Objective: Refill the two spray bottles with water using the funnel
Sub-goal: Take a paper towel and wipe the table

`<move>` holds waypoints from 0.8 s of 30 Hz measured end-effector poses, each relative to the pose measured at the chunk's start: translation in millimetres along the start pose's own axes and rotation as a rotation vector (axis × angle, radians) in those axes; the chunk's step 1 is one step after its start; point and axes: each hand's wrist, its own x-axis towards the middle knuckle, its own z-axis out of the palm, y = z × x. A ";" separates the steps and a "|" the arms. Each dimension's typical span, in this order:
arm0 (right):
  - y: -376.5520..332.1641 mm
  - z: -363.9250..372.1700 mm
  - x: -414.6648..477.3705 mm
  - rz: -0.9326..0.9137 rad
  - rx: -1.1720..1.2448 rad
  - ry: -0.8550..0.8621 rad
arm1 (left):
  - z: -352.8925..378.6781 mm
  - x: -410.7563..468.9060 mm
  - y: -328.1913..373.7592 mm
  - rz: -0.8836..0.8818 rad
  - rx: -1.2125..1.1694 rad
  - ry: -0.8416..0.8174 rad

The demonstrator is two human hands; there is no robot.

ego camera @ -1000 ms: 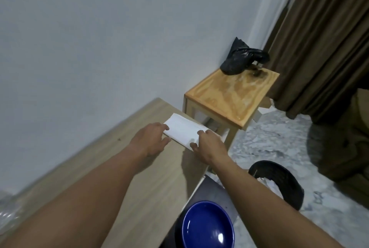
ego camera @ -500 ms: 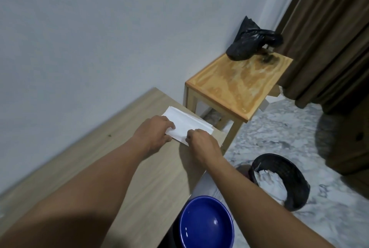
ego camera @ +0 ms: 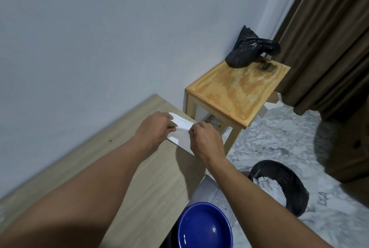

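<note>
A white sheet of paper (ego camera: 182, 128) lies at the far corner of the light wooden table (ego camera: 139, 178). My left hand (ego camera: 156, 128) pinches its left part and my right hand (ego camera: 205, 138) pinches its right part, with a fold raised between them. No spray bottle and no ready funnel are in view. A blue bowl (ego camera: 205, 227) sits below the table's near right edge.
A small varnished wooden side table (ego camera: 235, 92) stands past the table's corner, with a black plastic bag (ego camera: 247, 50) at its back. A black waste basket (ego camera: 283, 184) holding crumpled paper is on the marble floor at right. Brown curtains (ego camera: 329, 38) hang at far right.
Both hands have drawn closer together on the paper, and it now looks folded narrower. The view has shifted slightly, showing more of the floor and basket.
</note>
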 end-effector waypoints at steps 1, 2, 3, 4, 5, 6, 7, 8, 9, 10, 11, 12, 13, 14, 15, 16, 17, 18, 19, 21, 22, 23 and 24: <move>-1.7 -4.3 0.2 0.007 0.015 0.012 | -4.2 0.4 1.5 0.005 -0.008 0.012; -3.3 -9.0 0.2 0.014 0.033 0.021 | -8.8 0.6 3.3 0.011 -0.012 0.027; -4.4 -13.4 0.5 0.023 0.049 0.025 | -13.6 1.0 5.3 0.017 -0.013 0.042; -5.5 -17.8 1.2 0.032 0.058 0.022 | -19.0 1.6 6.8 0.025 -0.012 0.056; -6.0 -21.4 2.1 0.035 0.058 0.013 | -24.3 2.4 8.1 0.035 -0.007 0.072; -6.7 -24.9 2.4 0.031 0.053 0.008 | -29.0 3.0 8.9 0.044 -0.004 0.086; -7.4 -27.8 3.1 0.024 0.049 0.012 | -33.8 3.9 9.3 0.051 -0.001 0.101; -8.1 -31.7 3.5 0.021 0.050 0.023 | -38.1 4.7 9.5 0.052 0.003 0.111; -8.4 -35.3 4.8 0.020 0.052 0.036 | -42.1 5.4 9.8 0.046 0.009 0.117; -8.0 -39.2 6.3 0.015 0.055 0.050 | -46.5 5.5 10.5 0.035 0.018 0.122; -7.9 -43.7 8.0 0.012 0.055 0.061 | -50.5 5.6 11.1 0.022 0.026 0.124; -7.9 -48.3 9.4 0.010 0.051 0.071 | -54.5 5.6 11.8 0.013 0.030 0.128; -8.1 -53.4 10.7 0.010 0.052 0.085 | -58.4 6.0 12.7 0.008 0.028 0.134; -8.7 -58.6 11.8 0.014 0.061 0.100 | -62.5 5.7 13.9 0.005 0.019 0.144; -10.1 -63.9 12.6 0.022 0.072 0.111 | -66.9 5.0 15.6 0.002 0.007 0.159; -12.0 -69.1 13.3 0.026 0.080 0.121 | -71.4 4.0 17.1 -0.002 -0.005 0.175; -14.2 -74.4 13.8 0.030 0.085 0.129 | -76.3 2.5 18.7 -0.005 -0.015 0.188; -16.4 -79.6 14.6 0.034 0.091 0.138 | -81.4 0.4 20.3 -0.009 -0.022 0.193; -19.1 -85.1 14.8 0.045 0.099 0.145 | -86.5 -2.8 21.8 -0.016 -0.029 0.199; -25.3 -96.5 12.9 0.049 0.122 0.145 | -97.0 -13.7 24.1 -0.040 -0.059 0.206; -28.8 -101.6 10.5 0.041 0.133 0.137 | -102.3 -21.1 24.6 -0.051 -0.077 0.208; -33.5 -107.3 7.0 0.032 0.147 0.131 | -107.1 -29.6 24.3 -0.064 -0.094 0.208; -37.8 -111.2 3.5 0.021 0.168 0.125 | -111.6 -39.6 23.5 -0.079 -0.114 0.212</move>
